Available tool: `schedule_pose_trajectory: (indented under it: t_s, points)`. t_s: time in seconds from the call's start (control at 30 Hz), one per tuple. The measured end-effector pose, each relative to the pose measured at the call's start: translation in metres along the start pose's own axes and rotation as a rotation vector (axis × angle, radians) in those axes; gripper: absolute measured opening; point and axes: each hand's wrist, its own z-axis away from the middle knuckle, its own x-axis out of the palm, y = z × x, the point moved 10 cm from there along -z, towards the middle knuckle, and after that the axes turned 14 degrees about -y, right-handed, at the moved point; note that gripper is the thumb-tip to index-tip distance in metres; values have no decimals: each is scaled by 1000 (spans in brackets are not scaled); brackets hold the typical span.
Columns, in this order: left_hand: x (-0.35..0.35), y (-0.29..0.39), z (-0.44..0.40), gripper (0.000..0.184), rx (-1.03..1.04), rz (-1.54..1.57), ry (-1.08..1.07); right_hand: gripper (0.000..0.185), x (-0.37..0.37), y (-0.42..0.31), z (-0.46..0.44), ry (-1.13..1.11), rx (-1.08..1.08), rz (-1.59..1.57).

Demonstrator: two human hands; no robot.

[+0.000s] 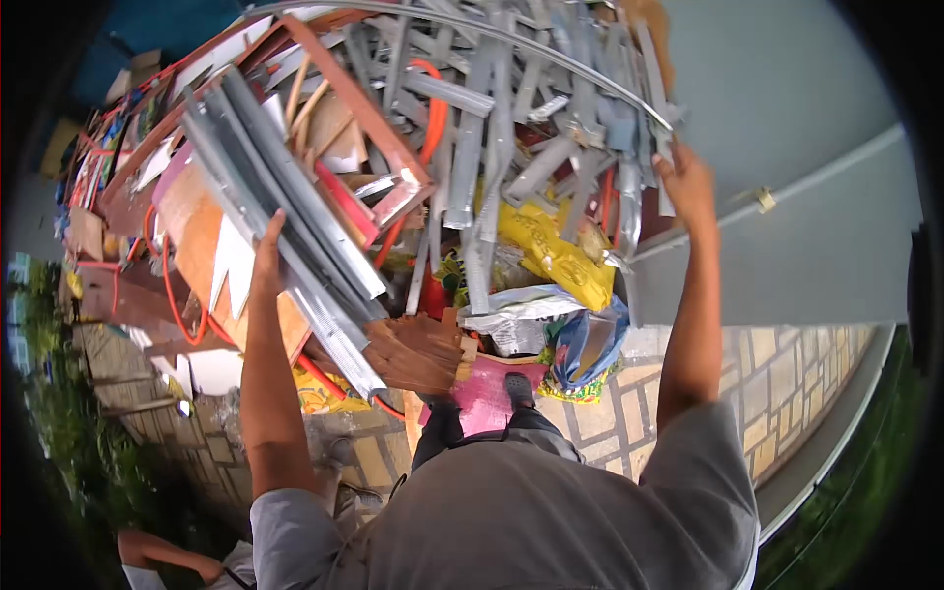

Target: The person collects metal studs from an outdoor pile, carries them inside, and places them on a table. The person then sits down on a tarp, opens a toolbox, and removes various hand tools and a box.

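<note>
My left hand [267,258] is closed on the edge of long grey metal channels [285,197] that lie slanted over the left part of a scrap pile. At the upper right, my right hand [685,180] is raised at the pile's right edge, its fingers pinched at the end of a thin metal strip [644,103]; that long strip curves across the top of the pile. Many loose grey metal pieces [477,138] lie between my hands. Below them is a yellow plastic bag [556,251].
A grey wall panel [787,226] stands at the right. Brown board [408,354], a blue bag [590,344], a reddish frame [354,93] and orange tubing [433,118] lie around. Another person's arm [167,553] shows at the lower left. Stone paving [610,408] surrounds my feet.
</note>
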Motion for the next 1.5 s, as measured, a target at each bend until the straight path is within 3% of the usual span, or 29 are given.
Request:
schedule_pose_trajectory:
  t_s: [0.03,0.07,0.1,0.17,0.23,0.27,0.33,0.43,0.53,0.57,0.67,0.7,0.83,0.87,0.93,0.97,1.03,1.07,1.1,1.13,1.2,1.23,1.3,1.37,1.4,1.43,1.47,1.5]
  points:
    - [-18,-1,-5,78,41,-35,47,37,30,-17,10,2,-158,-199]
    - [-30,1,-5,80,77,-71,92,38,77,-36,19,-228,-127,-385]
    - [-25,8,8,85,51,-136,233,35,103,-73,38,-264,-111,-377]
    - [-19,10,11,102,54,-154,221,56,221,-52,32,-436,26,-469]
    - [-19,10,13,106,26,-159,275,81,322,-12,48,-384,335,-512]
    - [-18,10,12,108,18,-156,259,81,348,-12,51,-392,342,-512]
    - [-20,6,13,110,-4,-154,248,106,417,-27,84,-713,571,-1159]
    - [-18,8,9,107,8,-146,203,110,420,-47,81,-711,552,-1320]
    - [-17,14,10,107,83,-197,223,110,423,-43,77,-642,631,-1141]
    - [-20,10,11,110,55,-172,235,99,429,-56,73,-715,572,-1369]
    - [-25,14,18,101,61,-217,397,86,412,-71,69,-685,518,-1462]
    - [-22,13,18,106,56,-206,372,76,413,-62,69,-716,557,-1466]
    - [-30,10,19,106,37,-195,427,63,392,-71,79,-839,558,-1520]
    - [-33,8,13,102,54,-184,357,63,403,-64,71,-844,562,-1521]
    - [-27,6,11,99,64,-174,283,62,410,-49,57,-961,541,-1057]
    - [-24,9,16,93,78,-187,356,63,397,-55,45,-899,404,-1067]
    - [-26,17,20,87,86,-201,427,60,371,-52,36,-774,447,-1091]
    - [-28,15,11,105,46,-186,323,56,352,-49,38,-659,503,-1112]
    - [-28,4,8,125,-5,-167,222,51,335,-69,41,-774,440,-1367]
    - [-21,6,13,126,-24,-171,235,46,301,-91,34,-876,357,-1629]
    - [-33,3,5,128,6,-141,263,41,213,-108,11,-957,245,-1576]
    - [-36,1,6,127,3,-137,267,43,184,-78,-17,-766,308,-1607]
    - [-34,0,5,124,-7,-150,255,50,116,-43,-46,-652,406,-1593]
    - [-33,-2,5,122,-27,-157,239,65,74,8,-79,-730,386,-1268]
    - [-33,-2,4,120,-34,-160,230,65,72,36,-91,-738,401,-1271]
    - [-32,0,3,119,-37,-162,227,67,44,27,-105,-659,96,-398]
    - [-32,-1,2,118,-38,-163,227,68,13,18,-113,-401,18,522]
    - [-32,-3,3,117,-47,-164,224,65,5,12,-108,-249,8,556]
